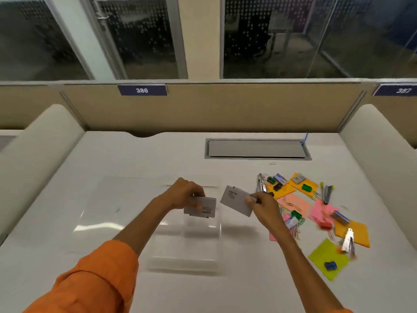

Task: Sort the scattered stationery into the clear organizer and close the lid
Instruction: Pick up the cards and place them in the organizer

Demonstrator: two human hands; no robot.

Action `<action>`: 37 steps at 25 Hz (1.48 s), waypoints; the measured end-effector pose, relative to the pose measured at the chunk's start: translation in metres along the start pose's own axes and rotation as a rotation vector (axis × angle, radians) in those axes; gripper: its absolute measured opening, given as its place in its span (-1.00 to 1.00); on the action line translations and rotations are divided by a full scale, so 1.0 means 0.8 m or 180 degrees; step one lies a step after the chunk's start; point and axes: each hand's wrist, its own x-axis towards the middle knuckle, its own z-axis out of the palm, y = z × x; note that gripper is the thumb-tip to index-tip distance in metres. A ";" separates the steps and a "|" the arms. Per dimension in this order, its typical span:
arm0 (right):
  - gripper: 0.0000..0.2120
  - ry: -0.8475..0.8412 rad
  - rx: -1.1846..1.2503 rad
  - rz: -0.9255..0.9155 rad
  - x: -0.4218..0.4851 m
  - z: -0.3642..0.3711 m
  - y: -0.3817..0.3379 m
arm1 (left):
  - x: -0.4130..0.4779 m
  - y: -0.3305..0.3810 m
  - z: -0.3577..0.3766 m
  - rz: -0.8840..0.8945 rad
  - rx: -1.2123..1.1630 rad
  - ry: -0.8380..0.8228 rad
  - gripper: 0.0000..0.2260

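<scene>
My left hand (184, 195) holds a flat grey box (202, 210) above the clear organizer (187, 265), which stands on the white desk with its lid (108, 199) lying open to the left. Just right of the organizer, my right hand (262, 205) grips a second grey box (235, 199), tilted and printed with dark lettering. Scattered stationery lies to the right: orange, pink and lime sticky notes (327, 258), green binder clips (306, 188), a blue clip (330, 265), staplers (327, 193) and several coloured paper clips (295, 230).
A grey cable hatch (257, 149) is set into the desk at the back. Padded cream dividers (38, 145) flank the desk on both sides, with a beige partition and windows behind. A lone paper clip (272, 163) lies near the hatch.
</scene>
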 end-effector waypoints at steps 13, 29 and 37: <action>-0.81 -0.0466 -0.0176 -0.0147 -0.030 0.140 -0.099 | -0.128 -0.121 0.087 -0.0383 -0.0097 0.0341 -0.80; -0.81 -0.0330 -0.0306 0.0003 -0.046 0.135 -0.087 | -0.122 -0.113 0.147 0.0033 0.1163 0.0612 -0.83; -0.81 -0.0534 -0.0523 0.0018 -0.054 0.160 -0.084 | -0.142 -0.141 0.139 -0.0481 -0.0355 0.2371 -0.74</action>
